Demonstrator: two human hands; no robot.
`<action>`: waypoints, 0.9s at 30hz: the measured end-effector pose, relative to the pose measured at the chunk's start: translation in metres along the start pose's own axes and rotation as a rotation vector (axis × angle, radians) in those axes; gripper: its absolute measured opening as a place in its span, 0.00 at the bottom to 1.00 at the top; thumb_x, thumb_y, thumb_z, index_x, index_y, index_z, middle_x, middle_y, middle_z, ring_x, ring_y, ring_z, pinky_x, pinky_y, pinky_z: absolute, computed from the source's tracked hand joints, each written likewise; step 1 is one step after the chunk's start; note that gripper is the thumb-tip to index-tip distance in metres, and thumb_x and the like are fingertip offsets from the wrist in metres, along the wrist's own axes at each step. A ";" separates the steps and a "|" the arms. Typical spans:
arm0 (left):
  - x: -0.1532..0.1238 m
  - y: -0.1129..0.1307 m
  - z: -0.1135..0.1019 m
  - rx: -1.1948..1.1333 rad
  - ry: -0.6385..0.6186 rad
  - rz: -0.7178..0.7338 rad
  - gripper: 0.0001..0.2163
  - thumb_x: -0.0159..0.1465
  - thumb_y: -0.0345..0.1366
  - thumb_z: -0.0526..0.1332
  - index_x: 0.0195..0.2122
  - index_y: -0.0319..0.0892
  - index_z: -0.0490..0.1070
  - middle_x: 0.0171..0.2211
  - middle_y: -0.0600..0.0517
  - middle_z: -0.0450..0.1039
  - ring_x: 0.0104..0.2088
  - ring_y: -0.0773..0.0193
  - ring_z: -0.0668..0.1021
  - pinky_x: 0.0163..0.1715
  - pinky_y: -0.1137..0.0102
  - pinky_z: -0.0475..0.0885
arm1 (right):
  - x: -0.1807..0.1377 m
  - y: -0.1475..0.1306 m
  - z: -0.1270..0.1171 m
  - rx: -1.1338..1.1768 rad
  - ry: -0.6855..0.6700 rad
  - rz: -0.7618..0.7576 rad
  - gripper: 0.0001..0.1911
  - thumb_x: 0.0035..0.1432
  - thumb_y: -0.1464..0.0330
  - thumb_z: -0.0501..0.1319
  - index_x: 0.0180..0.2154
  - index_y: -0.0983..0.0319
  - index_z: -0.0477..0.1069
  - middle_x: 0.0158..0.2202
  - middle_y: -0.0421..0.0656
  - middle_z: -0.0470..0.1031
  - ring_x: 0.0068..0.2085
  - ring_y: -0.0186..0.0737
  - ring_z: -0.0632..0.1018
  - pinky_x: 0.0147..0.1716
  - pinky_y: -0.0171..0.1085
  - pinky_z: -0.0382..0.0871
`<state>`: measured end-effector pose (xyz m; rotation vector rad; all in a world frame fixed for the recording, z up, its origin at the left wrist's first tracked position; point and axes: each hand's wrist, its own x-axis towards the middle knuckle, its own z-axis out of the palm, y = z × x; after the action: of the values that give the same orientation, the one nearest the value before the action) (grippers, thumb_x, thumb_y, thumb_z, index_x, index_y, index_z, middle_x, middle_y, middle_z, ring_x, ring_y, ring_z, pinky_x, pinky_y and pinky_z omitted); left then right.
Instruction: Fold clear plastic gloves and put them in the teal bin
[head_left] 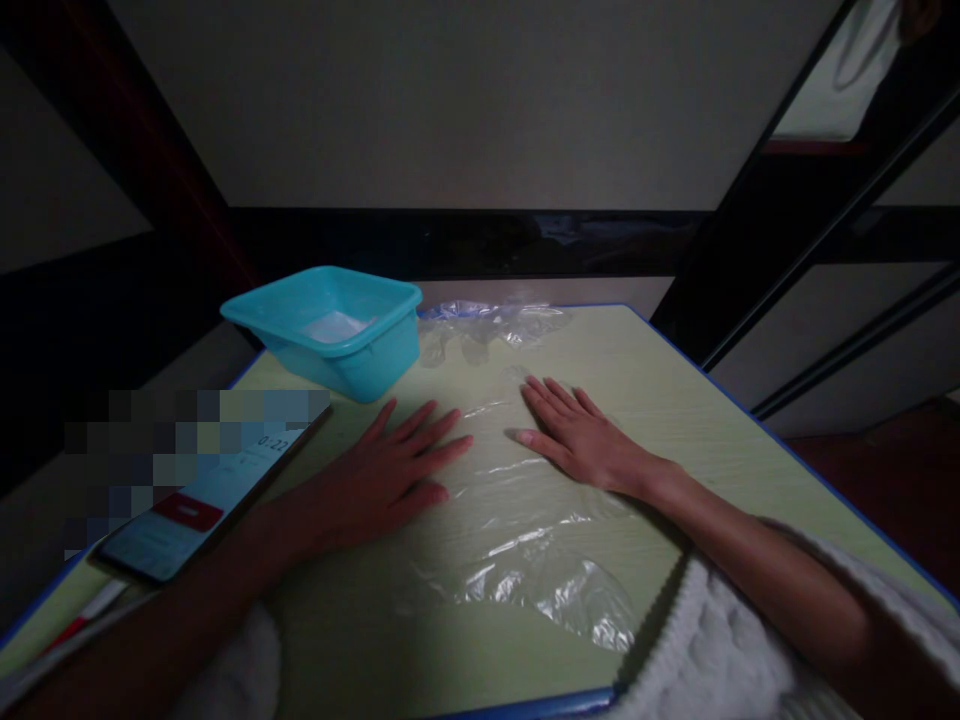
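Observation:
My left hand [390,470] lies flat on the pale green table [675,400], fingers stretched out toward the far right. My right hand [577,435] also rests flat, fingers spread and pointing to the far left. Both press on a sheet of clear plastic film [525,560] spread over the table and crumpled near the front edge. Neither hand holds anything. White knitted sleeves cover both forearms.
A teal plastic tub [337,330] with something white inside stands at the far left. More crumpled clear plastic [487,325] lies at the table's far edge. A phone [202,500] with a lit screen lies at the left edge. A dark frame rises behind and to the right.

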<state>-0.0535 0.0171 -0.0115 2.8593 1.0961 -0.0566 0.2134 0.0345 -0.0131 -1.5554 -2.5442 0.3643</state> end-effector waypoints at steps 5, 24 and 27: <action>0.003 0.009 -0.003 -0.016 0.120 -0.002 0.23 0.70 0.43 0.41 0.63 0.41 0.50 0.65 0.45 0.45 0.65 0.55 0.50 0.61 0.49 0.40 | 0.015 0.003 -0.003 0.089 0.177 -0.138 0.38 0.63 0.50 0.38 0.62 0.71 0.51 0.64 0.56 0.50 0.64 0.48 0.52 0.61 0.51 0.47; 0.011 0.040 0.002 -0.225 0.189 -0.127 0.26 0.68 0.44 0.44 0.61 0.29 0.52 0.64 0.37 0.49 0.63 0.55 0.55 0.61 0.60 0.54 | 0.025 0.002 -0.006 -0.183 -0.079 -0.244 0.36 0.61 0.47 0.41 0.63 0.61 0.49 0.66 0.54 0.40 0.65 0.54 0.45 0.61 0.52 0.44; 0.012 0.042 0.001 -0.215 0.181 -0.111 0.26 0.67 0.45 0.44 0.61 0.32 0.52 0.64 0.39 0.48 0.63 0.55 0.54 0.61 0.60 0.54 | 0.024 0.000 -0.008 -0.166 -0.125 -0.233 0.35 0.60 0.46 0.41 0.63 0.55 0.47 0.67 0.49 0.36 0.65 0.55 0.42 0.61 0.53 0.41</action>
<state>-0.0165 -0.0057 -0.0111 2.6507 1.2103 0.3003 0.2048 0.0571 -0.0053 -1.3000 -2.8793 0.2341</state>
